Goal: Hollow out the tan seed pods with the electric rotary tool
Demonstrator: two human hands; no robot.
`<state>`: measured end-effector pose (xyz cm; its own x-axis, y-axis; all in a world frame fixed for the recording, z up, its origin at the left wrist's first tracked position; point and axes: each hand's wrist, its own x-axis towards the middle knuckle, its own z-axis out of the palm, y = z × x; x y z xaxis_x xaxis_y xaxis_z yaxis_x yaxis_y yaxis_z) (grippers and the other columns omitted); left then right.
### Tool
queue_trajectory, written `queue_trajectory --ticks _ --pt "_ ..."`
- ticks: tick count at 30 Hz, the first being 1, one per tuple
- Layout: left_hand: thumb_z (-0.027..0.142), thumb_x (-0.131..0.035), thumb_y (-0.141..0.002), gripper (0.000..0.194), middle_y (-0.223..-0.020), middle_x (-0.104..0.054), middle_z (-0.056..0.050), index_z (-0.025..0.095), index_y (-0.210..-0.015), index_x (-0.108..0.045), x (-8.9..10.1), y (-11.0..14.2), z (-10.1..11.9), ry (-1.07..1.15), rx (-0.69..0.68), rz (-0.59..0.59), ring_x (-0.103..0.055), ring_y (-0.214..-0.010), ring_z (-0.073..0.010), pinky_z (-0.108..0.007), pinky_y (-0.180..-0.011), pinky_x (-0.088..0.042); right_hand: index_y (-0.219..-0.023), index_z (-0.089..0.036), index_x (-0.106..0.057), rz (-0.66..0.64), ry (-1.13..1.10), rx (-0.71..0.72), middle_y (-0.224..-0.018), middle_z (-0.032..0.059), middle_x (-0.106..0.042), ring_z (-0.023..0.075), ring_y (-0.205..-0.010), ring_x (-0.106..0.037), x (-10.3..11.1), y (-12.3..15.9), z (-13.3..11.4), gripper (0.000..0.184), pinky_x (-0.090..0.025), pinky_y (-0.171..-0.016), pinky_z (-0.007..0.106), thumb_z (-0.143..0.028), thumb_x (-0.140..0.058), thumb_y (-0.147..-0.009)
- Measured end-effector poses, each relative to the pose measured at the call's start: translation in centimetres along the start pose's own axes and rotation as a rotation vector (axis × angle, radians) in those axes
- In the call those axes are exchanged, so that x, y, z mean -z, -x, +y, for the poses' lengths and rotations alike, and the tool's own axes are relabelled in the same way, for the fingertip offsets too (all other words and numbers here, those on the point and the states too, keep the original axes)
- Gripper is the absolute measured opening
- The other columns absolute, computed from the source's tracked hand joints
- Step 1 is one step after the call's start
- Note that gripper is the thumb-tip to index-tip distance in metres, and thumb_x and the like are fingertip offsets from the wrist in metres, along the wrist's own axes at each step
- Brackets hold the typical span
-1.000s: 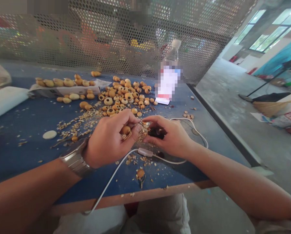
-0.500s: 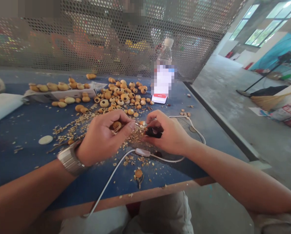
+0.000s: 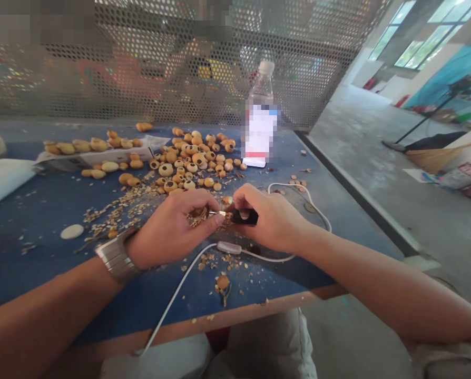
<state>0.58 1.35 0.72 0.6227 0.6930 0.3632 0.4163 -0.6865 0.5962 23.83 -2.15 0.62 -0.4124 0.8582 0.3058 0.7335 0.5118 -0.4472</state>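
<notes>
My left hand [image 3: 180, 223], with a metal watch at its wrist, is closed around a small gourd [image 3: 198, 212] that the fingers mostly hide. Facing it, my right hand [image 3: 269, 216] grips the black handle of a tool [image 3: 246, 216]. The tool's thin metal tip [image 3: 218, 213] points left and meets the gourd between the left thumb and fingers; how deep it reaches is hidden. Pale chips and seeds [image 3: 117, 210] are scattered under and around both hands. Just beyond the hands lies another small gourd [image 3: 227, 200].
Hollowed gourds [image 3: 196, 155] are piled at the back centre. More gourds line a long box [image 3: 97, 153] at back left. A phone [image 3: 259, 134] leans on a plastic bottle [image 3: 264, 84]. A white cord with an inline switch [image 3: 228, 247] crosses the blue table [image 3: 26, 268]. Perforated metal [image 3: 160, 84] stands behind.
The tool now lies more level, with its metal tip further left into the left hand's grasp. The gourd has turned slightly within the fingers. Both hands stay close together.
</notes>
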Motion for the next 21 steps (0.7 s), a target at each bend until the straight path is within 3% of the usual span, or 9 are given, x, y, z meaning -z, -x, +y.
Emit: queue_trajectory --ticks 5,11,16,21 --pt "0.031 -0.063 -0.095 0.014 -0.083 -0.070 0.001 0.021 -0.087 -0.069 -0.16 0.03 -0.10 -0.032 0.013 0.026 -0.063 -0.077 -0.0154 -0.029 -0.073 -0.046 -0.109 -0.024 -0.063 0.017 0.030 0.028 -0.094 -0.0011 -0.078 0.0181 -0.083 -0.074 -0.09 0.05 0.44 0.028 -0.043 -0.071 0.025 -0.029 -0.079 -0.087" --pt "0.035 -0.059 -0.096 0.019 -0.080 -0.069 0.001 0.021 -0.088 -0.068 -0.19 0.21 -0.19 -0.069 0.074 -0.025 -0.060 -0.073 -0.0167 -0.030 -0.067 -0.043 -0.119 -0.024 -0.065 -0.003 0.066 0.134 -0.116 0.0022 -0.078 0.0217 -0.105 -0.074 -0.03 0.05 0.69 0.024 -0.049 -0.084 0.030 -0.033 -0.070 -0.097" --pt "0.036 -0.053 -0.100 0.026 -0.077 -0.068 0.001 0.020 -0.084 -0.067 -0.40 0.39 0.30 -0.035 0.065 -0.044 -0.060 -0.071 -0.0161 -0.029 -0.066 -0.043 -0.115 -0.025 -0.067 -0.022 0.099 0.163 -0.112 0.0017 -0.078 0.0195 -0.098 -0.074 0.17 0.12 0.27 0.018 -0.048 -0.079 0.029 -0.030 -0.065 -0.098" --pt "0.032 -0.064 -0.092 0.012 -0.087 -0.073 0.001 0.021 -0.094 -0.069 -0.59 0.46 0.34 -0.038 0.071 -0.027 -0.065 -0.077 -0.0169 -0.029 -0.070 -0.046 -0.116 -0.024 -0.068 0.004 0.091 0.203 -0.111 0.0018 -0.076 0.0182 -0.095 -0.073 0.20 0.22 0.28 0.019 -0.047 -0.076 0.028 -0.033 -0.065 -0.099"
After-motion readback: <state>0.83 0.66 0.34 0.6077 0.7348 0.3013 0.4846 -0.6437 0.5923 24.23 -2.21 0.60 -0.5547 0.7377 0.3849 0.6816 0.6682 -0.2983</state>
